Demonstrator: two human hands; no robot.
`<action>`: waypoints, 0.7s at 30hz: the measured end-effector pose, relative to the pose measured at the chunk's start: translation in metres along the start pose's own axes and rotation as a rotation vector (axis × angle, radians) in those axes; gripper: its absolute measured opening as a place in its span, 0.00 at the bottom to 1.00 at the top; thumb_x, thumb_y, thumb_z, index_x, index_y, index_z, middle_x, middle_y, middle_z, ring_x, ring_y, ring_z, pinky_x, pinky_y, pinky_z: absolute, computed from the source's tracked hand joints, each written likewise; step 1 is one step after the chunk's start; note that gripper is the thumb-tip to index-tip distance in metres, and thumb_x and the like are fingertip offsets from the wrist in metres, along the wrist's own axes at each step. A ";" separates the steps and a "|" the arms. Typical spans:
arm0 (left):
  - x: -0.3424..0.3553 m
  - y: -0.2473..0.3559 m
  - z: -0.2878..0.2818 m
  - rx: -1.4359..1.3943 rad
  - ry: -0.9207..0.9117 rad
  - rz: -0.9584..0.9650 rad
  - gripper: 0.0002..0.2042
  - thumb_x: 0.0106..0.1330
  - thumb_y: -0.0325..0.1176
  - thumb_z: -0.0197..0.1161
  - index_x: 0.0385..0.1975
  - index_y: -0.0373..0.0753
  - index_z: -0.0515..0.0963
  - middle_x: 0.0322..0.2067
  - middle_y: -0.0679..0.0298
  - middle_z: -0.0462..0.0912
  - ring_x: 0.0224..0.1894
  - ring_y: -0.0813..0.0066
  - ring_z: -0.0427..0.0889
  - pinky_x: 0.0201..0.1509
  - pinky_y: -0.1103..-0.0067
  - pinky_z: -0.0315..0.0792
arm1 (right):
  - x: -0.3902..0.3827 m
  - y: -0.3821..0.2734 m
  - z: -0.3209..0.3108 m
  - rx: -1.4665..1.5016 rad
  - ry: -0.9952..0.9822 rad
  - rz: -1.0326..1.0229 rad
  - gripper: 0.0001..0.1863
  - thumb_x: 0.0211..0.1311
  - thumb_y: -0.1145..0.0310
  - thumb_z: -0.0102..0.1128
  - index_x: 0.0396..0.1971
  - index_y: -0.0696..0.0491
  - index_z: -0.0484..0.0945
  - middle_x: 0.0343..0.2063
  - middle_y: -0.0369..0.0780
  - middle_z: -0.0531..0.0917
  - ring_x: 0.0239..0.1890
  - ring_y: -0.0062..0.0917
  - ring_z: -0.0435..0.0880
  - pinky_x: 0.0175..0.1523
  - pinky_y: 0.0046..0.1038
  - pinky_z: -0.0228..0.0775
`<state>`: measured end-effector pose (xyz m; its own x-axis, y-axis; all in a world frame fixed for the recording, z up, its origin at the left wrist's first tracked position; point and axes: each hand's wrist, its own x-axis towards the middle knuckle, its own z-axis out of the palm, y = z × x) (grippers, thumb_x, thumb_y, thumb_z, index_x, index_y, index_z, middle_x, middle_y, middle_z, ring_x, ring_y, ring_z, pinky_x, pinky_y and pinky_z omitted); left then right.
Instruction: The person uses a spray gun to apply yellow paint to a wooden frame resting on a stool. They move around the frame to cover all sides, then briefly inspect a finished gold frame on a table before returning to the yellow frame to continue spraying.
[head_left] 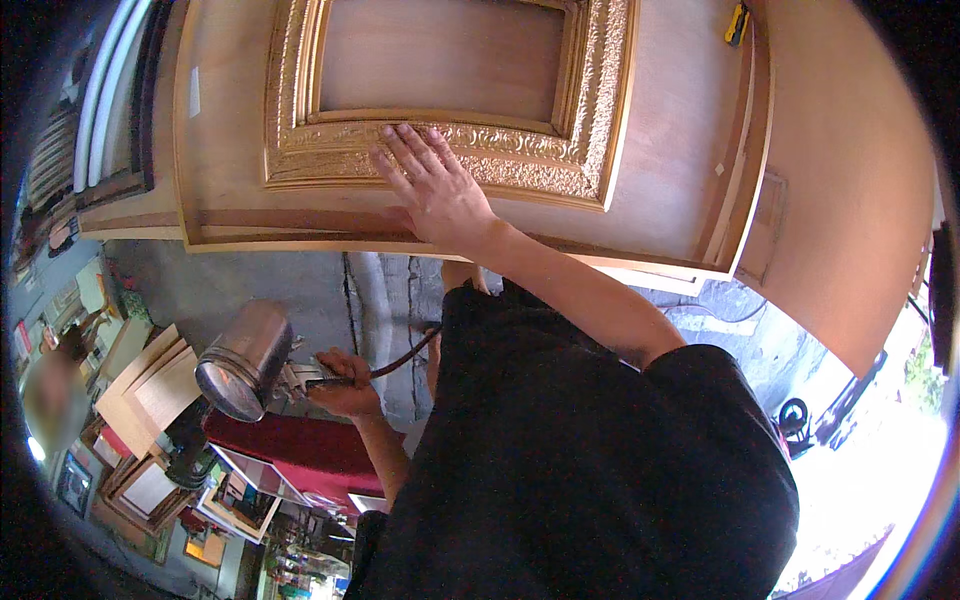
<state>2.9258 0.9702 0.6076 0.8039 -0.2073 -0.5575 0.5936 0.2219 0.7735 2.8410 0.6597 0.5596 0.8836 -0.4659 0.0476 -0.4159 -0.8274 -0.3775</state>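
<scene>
Gold frame (525, 153) under right hand (440, 196), apparently in contact

Right fingers (406, 152) on ornate gold frame (520, 157), left fingers (345, 364) around metal spray gun (250, 355)

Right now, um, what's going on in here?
A person in a black top has their right hand spread over the lower rail of an ornate gold frame, seemingly touching it. The frame lies in a shallow wooden tray. Their left hand grips what looks like a spray gun with a metal cup, held away from the frame.
</scene>
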 end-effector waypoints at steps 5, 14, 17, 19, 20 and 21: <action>0.010 0.006 0.000 0.082 -0.083 -0.001 0.30 0.67 0.69 0.47 0.24 0.43 0.65 0.20 0.69 0.59 0.14 0.79 0.56 0.13 0.81 0.51 | -0.033 0.021 -0.016 0.062 0.021 0.082 0.42 0.68 0.46 0.57 0.75 0.52 0.56 0.74 0.42 0.61 0.77 0.35 0.56 0.80 0.46 0.41; 0.025 0.004 0.008 0.077 -0.108 -0.025 0.30 0.65 0.69 0.49 0.28 0.43 0.68 0.20 0.69 0.60 0.16 0.80 0.57 0.14 0.82 0.50 | -0.112 0.071 -0.064 -0.031 -0.018 0.527 0.47 0.66 0.46 0.61 0.77 0.53 0.50 0.76 0.44 0.56 0.78 0.38 0.53 0.79 0.48 0.44; 0.025 0.003 0.015 0.123 -0.127 -0.001 0.30 0.65 0.70 0.49 0.29 0.43 0.69 0.20 0.69 0.60 0.16 0.80 0.58 0.14 0.82 0.50 | -0.100 0.093 -0.065 -0.096 0.053 0.533 0.47 0.67 0.46 0.59 0.77 0.54 0.50 0.75 0.47 0.58 0.78 0.42 0.54 0.78 0.50 0.48; 0.022 0.003 0.015 0.106 -0.031 -0.032 0.30 0.65 0.70 0.48 0.29 0.44 0.69 0.20 0.70 0.60 0.16 0.80 0.57 0.14 0.82 0.50 | -0.084 0.112 -0.065 -0.136 0.099 0.514 0.46 0.68 0.45 0.57 0.77 0.54 0.50 0.74 0.47 0.59 0.78 0.42 0.54 0.78 0.50 0.48; 0.020 0.001 0.012 0.106 0.061 -0.040 0.30 0.65 0.70 0.47 0.29 0.44 0.69 0.20 0.70 0.60 0.16 0.80 0.57 0.14 0.82 0.50 | -0.075 0.124 -0.066 -0.153 0.118 0.502 0.46 0.69 0.44 0.56 0.77 0.54 0.50 0.74 0.47 0.60 0.78 0.43 0.53 0.78 0.50 0.47; 0.019 -0.002 0.009 0.075 0.161 -0.041 0.30 0.65 0.70 0.47 0.28 0.44 0.68 0.19 0.70 0.60 0.15 0.81 0.57 0.14 0.82 0.50 | -0.065 0.136 -0.066 -0.174 0.147 0.480 0.45 0.70 0.44 0.55 0.77 0.54 0.50 0.74 0.47 0.61 0.78 0.43 0.53 0.78 0.51 0.47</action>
<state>2.9400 0.9574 0.5982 0.7780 -0.0578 -0.6256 0.6266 0.1435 0.7660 2.7129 0.5567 0.5661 0.5509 -0.8336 0.0411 -0.8067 -0.5444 -0.2299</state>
